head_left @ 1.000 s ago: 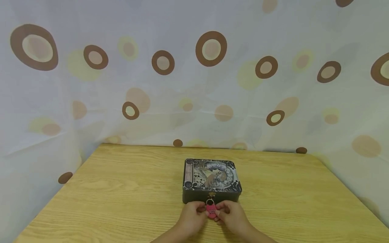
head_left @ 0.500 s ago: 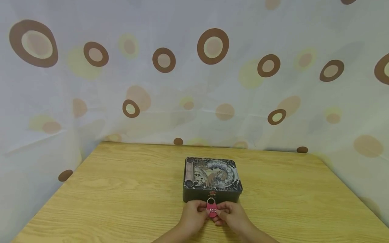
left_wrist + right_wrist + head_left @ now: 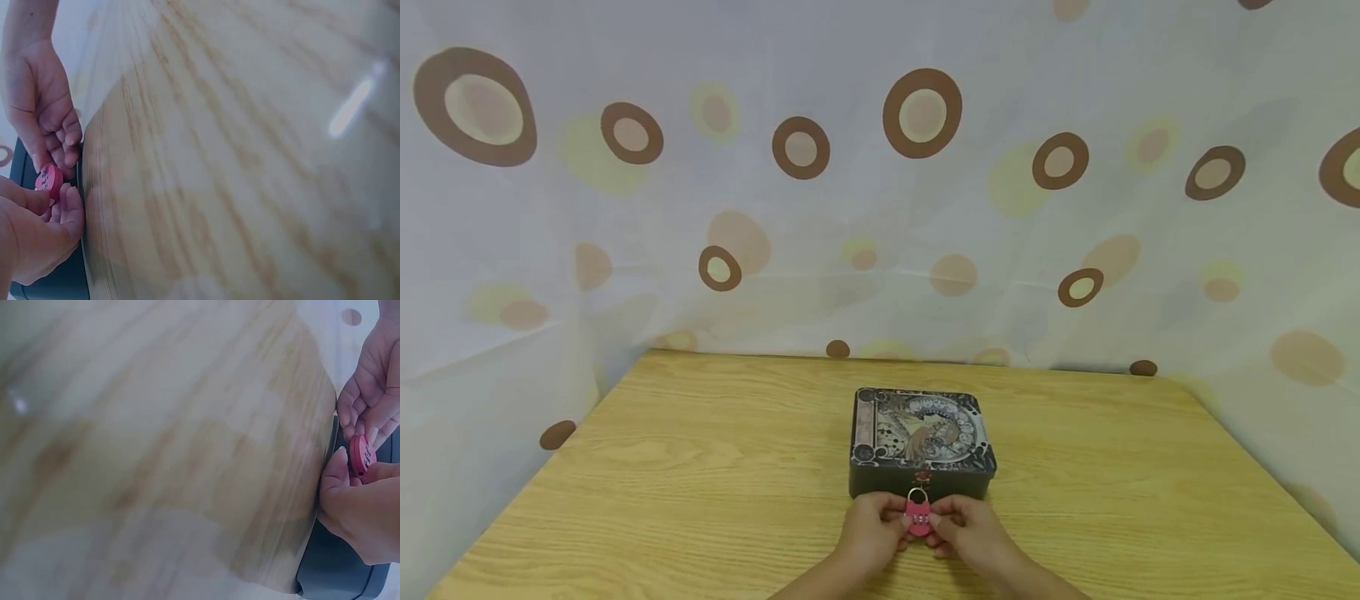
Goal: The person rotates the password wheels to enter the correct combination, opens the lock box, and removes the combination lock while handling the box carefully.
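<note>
A pink combination padlock (image 3: 918,518) with a row of number dials is held between my two hands, its metal shackle pointing up at the small front clasp (image 3: 922,477) of a tin box (image 3: 925,433). My left hand (image 3: 868,533) pinches the lock's left side, with the thumb on its face. From the other side my right hand (image 3: 973,533) pinches it, thumb beside the dials. Both wrist views show the padlock (image 3: 49,180) between the thumbs and curled fingers, close against the dark box wall (image 3: 337,562). The fingers hide the lock's edges.
The box has a dark body and an ornate printed lid, closed. It stands on a wood-grain table (image 3: 700,467). Behind and at both sides hangs a pale cloth (image 3: 850,217) with brown and yellow circles.
The lock's face has tilted slightly so its dials show more clearly, and it sits a touch further left than half a second ago. Both hands keep their grip; the box stays put.
</note>
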A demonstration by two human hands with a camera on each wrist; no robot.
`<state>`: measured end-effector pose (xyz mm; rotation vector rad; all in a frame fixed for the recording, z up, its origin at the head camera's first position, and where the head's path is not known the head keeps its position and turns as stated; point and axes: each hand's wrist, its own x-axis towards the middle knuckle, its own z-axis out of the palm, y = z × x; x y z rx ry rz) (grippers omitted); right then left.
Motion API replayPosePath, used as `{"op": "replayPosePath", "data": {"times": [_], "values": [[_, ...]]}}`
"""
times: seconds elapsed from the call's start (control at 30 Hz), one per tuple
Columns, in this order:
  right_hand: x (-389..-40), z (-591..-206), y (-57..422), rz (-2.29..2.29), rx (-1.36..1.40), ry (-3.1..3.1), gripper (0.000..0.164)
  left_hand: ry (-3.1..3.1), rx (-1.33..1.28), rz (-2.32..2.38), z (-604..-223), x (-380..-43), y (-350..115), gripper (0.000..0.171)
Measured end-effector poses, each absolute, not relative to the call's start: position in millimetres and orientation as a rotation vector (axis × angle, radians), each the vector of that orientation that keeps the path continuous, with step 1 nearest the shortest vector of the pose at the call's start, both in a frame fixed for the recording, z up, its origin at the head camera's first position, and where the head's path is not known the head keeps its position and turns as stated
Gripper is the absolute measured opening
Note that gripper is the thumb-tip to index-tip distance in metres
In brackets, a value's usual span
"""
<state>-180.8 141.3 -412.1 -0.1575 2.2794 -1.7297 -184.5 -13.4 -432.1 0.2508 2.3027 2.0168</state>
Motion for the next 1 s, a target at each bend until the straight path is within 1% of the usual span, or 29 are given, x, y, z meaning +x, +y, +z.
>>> {"op": "replayPosePath", "data": {"times": [0.13,0.33,1.0], "values": [[-182,-411,141,-1.658,-0.195,2.364,0.021,2.306,0.189,1.986,-422,-181,-13,0.012],[-184,-410,140,-1.566,-0.224,2.457,0.018,2.323,0.189,1.979,-415,-179,-12,0.011],[-185,-409,142,-1.545,-0.287,2.470,0.014,2.363,0.251,1.990,-419,-179,-10,0.007]]}}
